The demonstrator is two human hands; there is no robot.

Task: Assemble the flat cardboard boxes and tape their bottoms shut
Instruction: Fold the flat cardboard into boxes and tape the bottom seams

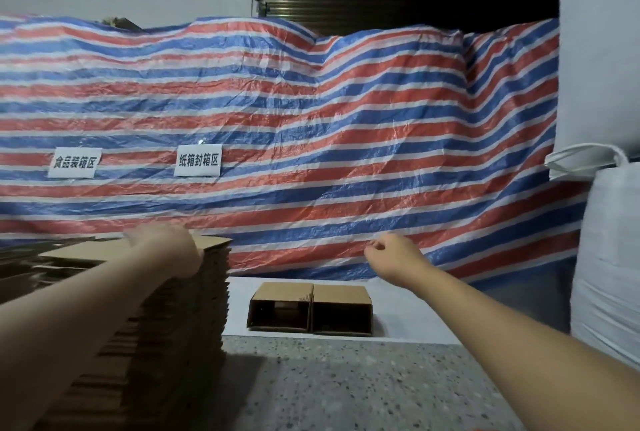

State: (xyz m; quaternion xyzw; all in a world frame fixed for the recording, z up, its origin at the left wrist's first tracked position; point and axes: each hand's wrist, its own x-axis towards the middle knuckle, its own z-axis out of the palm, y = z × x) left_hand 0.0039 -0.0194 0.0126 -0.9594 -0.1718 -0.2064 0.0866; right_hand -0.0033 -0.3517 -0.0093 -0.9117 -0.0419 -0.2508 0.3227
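Observation:
A tall stack of flat cardboard boxes (180,309) stands at the left on the speckled table (346,385). My left hand (169,250) lies on the top sheet of that stack, near its right edge; it is blurred, and the fingers curl over the edge. My right hand (391,259) hangs in the air to the right, apart from the stack, fingers loosely curled and holding nothing. Two assembled boxes (310,307) lie side by side on a white surface (408,309) beyond the table, their open sides facing me.
A red, white and blue striped tarp (311,136) hangs across the back, with two paper signs (198,160) taped to it. A large white woven sack (609,257) stands at the right. More flat cardboard (20,257) lies at the far left.

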